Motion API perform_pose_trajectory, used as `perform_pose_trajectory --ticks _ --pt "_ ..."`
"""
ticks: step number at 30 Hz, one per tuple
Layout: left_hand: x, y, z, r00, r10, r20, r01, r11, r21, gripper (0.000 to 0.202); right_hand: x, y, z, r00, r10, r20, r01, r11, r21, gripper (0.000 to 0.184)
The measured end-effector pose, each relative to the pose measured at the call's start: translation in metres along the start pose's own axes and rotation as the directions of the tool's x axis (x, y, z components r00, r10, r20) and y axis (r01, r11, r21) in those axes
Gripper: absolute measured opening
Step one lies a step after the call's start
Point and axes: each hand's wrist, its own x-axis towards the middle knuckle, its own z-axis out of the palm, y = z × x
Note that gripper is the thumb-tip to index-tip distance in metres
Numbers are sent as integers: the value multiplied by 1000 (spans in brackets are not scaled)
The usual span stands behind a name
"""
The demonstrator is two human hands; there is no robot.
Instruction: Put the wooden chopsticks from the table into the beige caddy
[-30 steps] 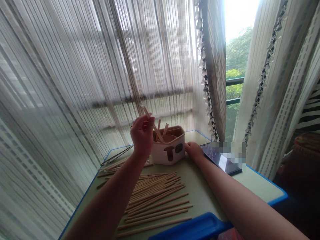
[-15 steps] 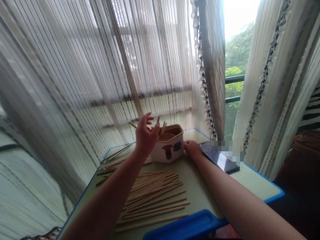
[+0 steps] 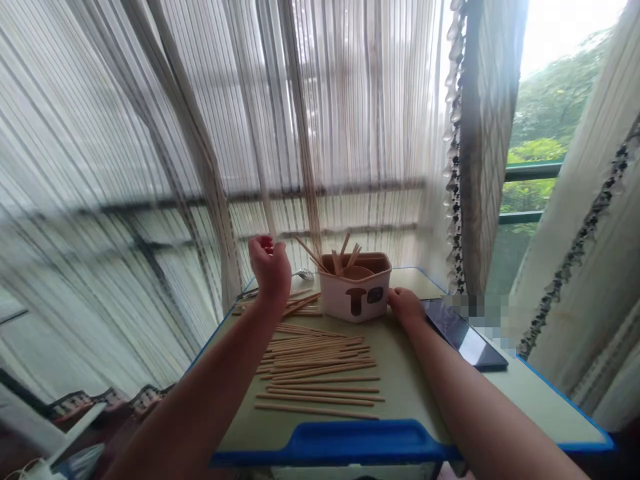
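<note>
A white utensil holder [image 3: 334, 301] with a brown inner rim stands at the table's far side, several wooden sticks [image 3: 345, 250] poking out of it. My left hand [image 3: 270, 267] is raised to the left of the holder, apart from it, with loosely bent fingers and no object visible in them. Against the holder's right side rests my right hand [image 3: 404, 305], its fingers bent at the lower edge and partly hidden. Many chopsticks [image 3: 320, 363] lie in a loose row on the table between my forearms. Behind my left wrist are more chopsticks [image 3: 300, 305] and a metal spoon [image 3: 303, 274].
A dark phone or tablet [image 3: 465, 337] lies right of my right hand. The pale table [image 3: 405, 393] has a blue edge and a raised blue grip [image 3: 363, 440] in front. Sheer striped curtains [image 3: 200, 133] hang close behind the table.
My left hand has moved left, away from the holder's opening, leaving the sticks there in plain sight. My right hand stays at the holder's side. The view has shifted left.
</note>
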Motion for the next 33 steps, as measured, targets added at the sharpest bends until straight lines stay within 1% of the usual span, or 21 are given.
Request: perform_pose_trajectory --ticks 1,2,3,4,5,6,7,8,9,10,11,12,14,16,17,20,23,27,29,33 --pt "-4 -12 -4 1000 -1 -10 2 995 97 15 1 0 0 1000 1 4 -1 1000 -8 46" --pt "-8 -25 -8 999 23 28 -28 980 199 14 1 1 1 1000 3 6 -3 1000 -14 46" --pt "-14 -38 -13 993 50 108 -80 954 290 11 2 1 1 1000 3 9 -3 1000 -17 46" --pt "-20 -49 -17 966 69 249 -160 917 365 8 2 1 1 1000 1 12 0 1000 -16 45" --pt "-27 -58 -20 914 66 400 -247 873 420 6 2 1 1 1000 -2 13 2 1000 -13 45" --pt "-33 -66 -23 841 43 539 -332 828 452 8 2 1 1 1000 -3 14 3 1000 -10 44" --pt "-39 -72 -25 743 13 669 -422 785 454 11 2 2 1 1000 -6 16 6 1000 -5 44" --pt "-44 -76 -27 649 -10 760 -501 747 438 14 2 2 0 1000 -7 16 7 1000 1 43" --pt "-48 -79 -27 563 -26 826 -568 714 410 18 1 1 0 1000 -7 14 7 1000 8 42" --pt "-51 -81 -28 494 -39 869 -619 686 383 21 1 1 0 1000 -4 10 4 1000 16 42" --pt "-53 -83 -27 445 -52 894 -657 660 366 24 0 1 0 1000 -1 8 1 1000 23 42" --pt "-55 -84 -27 405 -71 912 -685 637 354 27 0 1 -1 1000 2 5 -2 1000 30 42" --pt "-58 -87 -26 335 -121 934 -725 600 338 30 -1 0 -1 1000 6 2 -6 999 33 42" --pt "-60 -89 -26 300 -147 943 -747 578 328 29 -2 0 -2 1000 4 3 -4 1000 27 43" --pt "-62 -91 -26 294 -147 945 -754 572 323 29 -2 -1 -2 1000 2 3 -2 1000 24 43" --pt "-65 -94 -26 314 -157 936 -754 557 347 28 -3 -1 -2 1000 0 4 0 1000 19 43" --pt "-67 -96 -25 315 -185 931 -745 559 363 27 -3 -1 -2 1000 4 7 -4 1000 12 43" --pt "-69 -98 -24 323 -164 932 -739 572 357 25 -2 0 -1 1000 -8 1 8 1000 2 45" --pt "-70 -98 -23 312 -153 938 -747 571 342 22 -2 0 -1 1000 -10 3 10 1000 -4 44" --pt "-73 -96 -22 266 -133 955 -775 560 294 18 -4 -1 -3 1000 -18 1 18 1000 -1 43"
